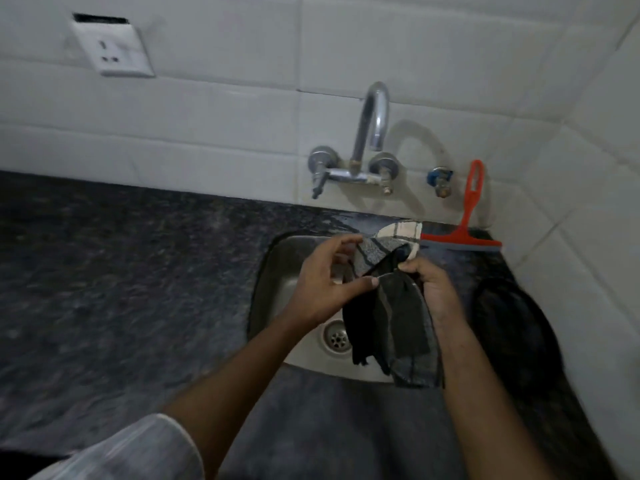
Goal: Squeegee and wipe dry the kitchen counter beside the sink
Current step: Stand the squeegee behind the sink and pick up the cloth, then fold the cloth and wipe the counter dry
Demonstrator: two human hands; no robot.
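The left hand [325, 271] and the right hand [434, 282] are pinching opposite edges of a dark checked cloth [394, 313], which is hanging over the steel sink [277, 271]. The hands are close but not touching. The red squeegee [465, 233] is leaning against the tiled wall [381, 46] behind the sink, unheld. The speckled counter [121, 271] is lying to the left. Judgement: the cloth is being opened out; folding it into a flat pad before wiping should give even contact and fewer streaks.

open counter [121, 278] left of sink [277, 271]
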